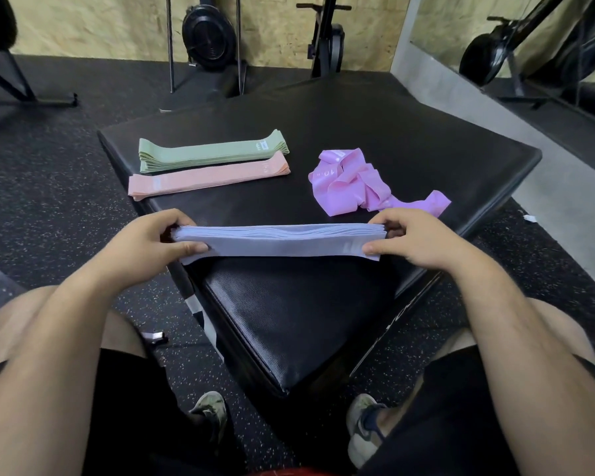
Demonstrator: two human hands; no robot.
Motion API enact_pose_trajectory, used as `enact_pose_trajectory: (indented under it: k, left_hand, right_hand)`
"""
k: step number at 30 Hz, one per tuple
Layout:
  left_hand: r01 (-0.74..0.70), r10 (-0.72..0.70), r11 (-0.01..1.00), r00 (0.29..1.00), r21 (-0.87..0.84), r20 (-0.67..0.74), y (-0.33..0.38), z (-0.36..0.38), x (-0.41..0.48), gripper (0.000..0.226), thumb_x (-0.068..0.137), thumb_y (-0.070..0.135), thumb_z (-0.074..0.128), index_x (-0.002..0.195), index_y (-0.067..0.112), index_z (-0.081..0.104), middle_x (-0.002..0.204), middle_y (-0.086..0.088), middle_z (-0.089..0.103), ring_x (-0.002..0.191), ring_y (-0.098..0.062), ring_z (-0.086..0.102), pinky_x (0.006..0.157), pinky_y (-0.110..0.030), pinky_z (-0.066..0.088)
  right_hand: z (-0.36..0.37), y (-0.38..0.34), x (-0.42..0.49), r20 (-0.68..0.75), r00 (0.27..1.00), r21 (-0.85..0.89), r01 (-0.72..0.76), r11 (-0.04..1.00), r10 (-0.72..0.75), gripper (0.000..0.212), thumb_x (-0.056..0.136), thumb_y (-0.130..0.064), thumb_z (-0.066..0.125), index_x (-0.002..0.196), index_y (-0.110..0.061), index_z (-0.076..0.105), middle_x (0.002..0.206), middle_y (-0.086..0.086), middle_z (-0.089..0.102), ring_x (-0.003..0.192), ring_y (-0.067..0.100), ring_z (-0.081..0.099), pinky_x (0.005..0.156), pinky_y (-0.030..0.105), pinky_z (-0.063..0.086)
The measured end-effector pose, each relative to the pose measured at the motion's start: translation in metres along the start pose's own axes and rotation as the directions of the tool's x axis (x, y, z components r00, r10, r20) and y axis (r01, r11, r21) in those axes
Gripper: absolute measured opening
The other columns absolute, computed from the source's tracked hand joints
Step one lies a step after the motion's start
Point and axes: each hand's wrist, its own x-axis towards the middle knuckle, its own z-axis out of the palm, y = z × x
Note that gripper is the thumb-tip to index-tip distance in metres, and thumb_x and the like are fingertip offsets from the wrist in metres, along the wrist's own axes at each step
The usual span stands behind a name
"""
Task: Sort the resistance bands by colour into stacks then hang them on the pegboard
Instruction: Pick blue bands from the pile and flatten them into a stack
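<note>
A flat stack of pale blue-lilac bands [279, 242] stretches across the near part of the black padded box [392, 132]. My left hand [152, 245] grips its left end, thumb on top, and my right hand [423, 242] grips its right end the same way. Farther back on the left lie a neat green stack [210, 154] and, just in front of it, a neat peach stack [207, 178]. A loose tangle of pink-purple bands [361, 185] lies at the right of the pad. No pegboard is in view.
The padded box stands on black speckled rubber flooring [66, 201]. My knees and shoes flank its near corner. Black exercise machines [207, 32] stand against the wooden back wall, and a mirror [529, 46] runs along the right side.
</note>
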Motion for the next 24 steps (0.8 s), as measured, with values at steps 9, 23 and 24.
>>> enact_pose_trajectory:
  k: [9,23,24]
  left_hand:
    - [0.173,-0.346,0.744,0.926,-0.645,-0.151,-0.018,-0.024,0.009,0.025,0.089,0.009,0.073,0.111,-0.001,0.071,0.101,-0.009,0.075,0.073,-0.011,0.068,0.059,-0.017,0.054]
    - [0.233,-0.561,0.709,0.758,-0.665,-0.332,-0.058,-0.005,0.057,0.030,0.082,0.031,0.082,0.101,0.010,0.074,0.096,-0.006,0.077,0.076,-0.018,0.070,0.070,-0.032,0.056]
    - [0.229,-0.551,0.726,0.757,-0.649,-0.350,-0.057,-0.002,0.061,0.033,0.081,0.033,0.081,0.103,0.010,0.073,0.098,-0.006,0.077,0.075,-0.015,0.071,0.068,-0.030,0.056]
  right_hand:
    - [0.041,-0.048,0.052,-0.070,0.997,0.467,0.020,0.884,0.014,0.029,0.093,-0.007,0.072,0.121,-0.007,0.062,0.111,0.011,0.074,0.086,0.023,0.076,0.082,0.038,0.063]
    - [0.105,-0.063,0.155,-0.422,0.905,0.228,0.058,0.972,0.045,0.039,0.097,-0.020,0.059,0.134,-0.023,0.046,0.106,-0.002,0.066,0.086,0.009,0.063,0.062,0.019,0.042]
    - [0.104,-0.061,0.155,-0.443,0.896,0.198,0.070,0.978,0.026,0.038,0.098,-0.020,0.058,0.134,-0.024,0.045,0.108,-0.001,0.064,0.085,0.008,0.062,0.061,0.017,0.039]
